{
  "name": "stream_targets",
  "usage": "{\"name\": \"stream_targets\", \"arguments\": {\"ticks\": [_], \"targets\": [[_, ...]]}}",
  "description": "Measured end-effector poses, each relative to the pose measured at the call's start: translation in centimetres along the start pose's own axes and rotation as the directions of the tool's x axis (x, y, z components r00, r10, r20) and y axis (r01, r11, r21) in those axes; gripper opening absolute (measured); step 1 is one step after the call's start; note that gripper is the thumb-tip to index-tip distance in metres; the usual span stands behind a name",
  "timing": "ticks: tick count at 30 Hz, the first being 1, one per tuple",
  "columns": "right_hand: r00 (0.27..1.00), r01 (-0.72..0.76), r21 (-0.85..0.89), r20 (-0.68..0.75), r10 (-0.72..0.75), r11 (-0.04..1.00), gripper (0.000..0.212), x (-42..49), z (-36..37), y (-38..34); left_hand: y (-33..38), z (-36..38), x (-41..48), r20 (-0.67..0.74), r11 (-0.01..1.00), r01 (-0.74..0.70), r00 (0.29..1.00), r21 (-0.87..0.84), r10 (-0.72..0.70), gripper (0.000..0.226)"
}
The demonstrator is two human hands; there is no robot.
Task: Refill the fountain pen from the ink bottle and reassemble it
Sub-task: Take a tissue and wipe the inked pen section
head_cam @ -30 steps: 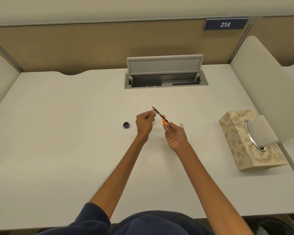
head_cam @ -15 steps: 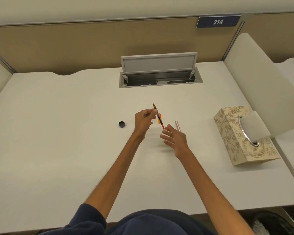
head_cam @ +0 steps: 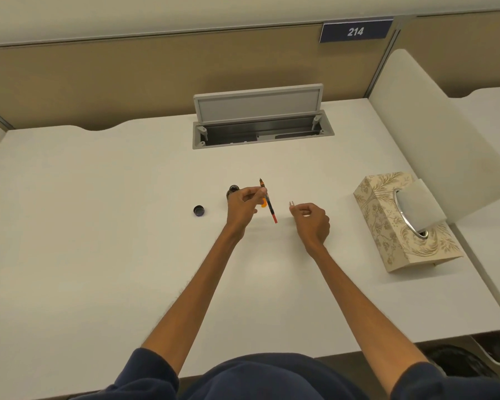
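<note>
Your left hand [head_cam: 244,204] pinches the pen section [head_cam: 269,201] nib-up beside the open ink bottle [head_cam: 233,188], while your right hand [head_cam: 311,219] curls its fingers [head_cam: 300,208] round the pale barrel [head_cam: 291,203], likely ready for reassembly.

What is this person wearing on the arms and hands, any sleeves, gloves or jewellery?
Dark navy sleeves, left sleeve and right sleeve, end near the elbows; forearms are bare. The left hand and right hand show no gloves, watch or rings.

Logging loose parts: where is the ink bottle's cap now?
Head view: the cap lies on the desk, left of the ink bottle and the left hand, touching neither.
</note>
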State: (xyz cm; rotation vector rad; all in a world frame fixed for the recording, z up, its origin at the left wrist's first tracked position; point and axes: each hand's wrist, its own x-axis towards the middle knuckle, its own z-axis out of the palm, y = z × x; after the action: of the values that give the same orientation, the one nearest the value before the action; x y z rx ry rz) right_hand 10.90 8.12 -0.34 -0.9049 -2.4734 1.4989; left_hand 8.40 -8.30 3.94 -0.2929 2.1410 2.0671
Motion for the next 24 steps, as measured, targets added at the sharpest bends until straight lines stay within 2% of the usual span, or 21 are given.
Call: {"name": "stream_targets", "arguments": {"ticks": [4, 16, 19, 24], "targets": [[0.997, 0.037, 0.007, -0.067, -0.036, 0.999, 0.023, 0.2, -0.6, -0.3, -0.4, 0.3, 0.1, 0.015, 1.000, 0.015, 1.000, 0.015, -0.015, 0.028], [0.941, 0.087, 0.119, -0.336, -0.043, 0.989, 0.015, 2.2, -7.9, -0.7, 0.2, 6.3, -0.4, 0.177, 0.998, 0.014, 0.984, 0.065, -0.025, 0.027], [0.903, 0.088, 0.091, -0.429, -0.041, 0.992, 0.012, 2.6, -10.2, -0.3, 0.5, 8.2, -0.6, 0.222, 0.998, 0.004, 0.975, 0.067, -0.019, 0.020], [0.776, 0.109, -0.079, -0.616, -0.135, 0.991, 0.009, 3.8, -14.0, 1.3, 0.7, 11.0, -1.1, 0.288, 0.998, 0.000, 0.957, 0.070, -0.020, 0.019]]}}
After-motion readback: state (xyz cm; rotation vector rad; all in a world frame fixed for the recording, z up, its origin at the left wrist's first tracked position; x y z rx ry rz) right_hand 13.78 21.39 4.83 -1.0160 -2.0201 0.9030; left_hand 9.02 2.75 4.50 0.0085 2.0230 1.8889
